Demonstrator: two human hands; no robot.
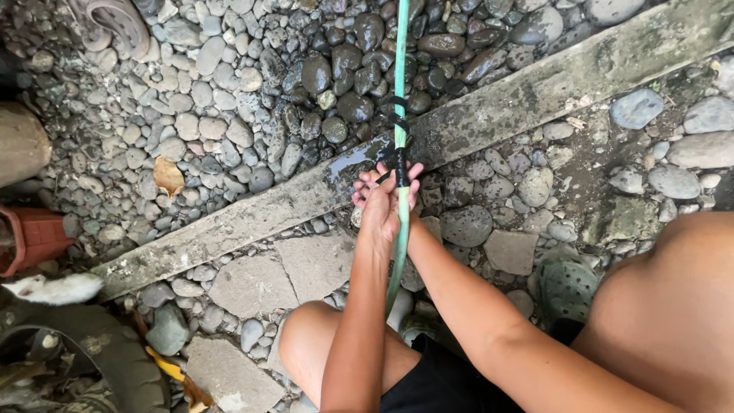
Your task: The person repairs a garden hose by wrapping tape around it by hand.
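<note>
Left hand (380, 205) closed its grip around a green hose (400, 84) just below the black tape (401, 164). Right hand (404, 183), behind the hose, gripped the same spot, above a grey plank (252, 218) crossing wet pebbles (229, 92).

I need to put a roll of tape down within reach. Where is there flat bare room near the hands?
Flat room: the broken slabs between the grey beam and the knee, and the beam itself left of the wet patch. Crowded: around the green hose, where the left hand and right hand meet, and the loose pebbles beyond.
</note>
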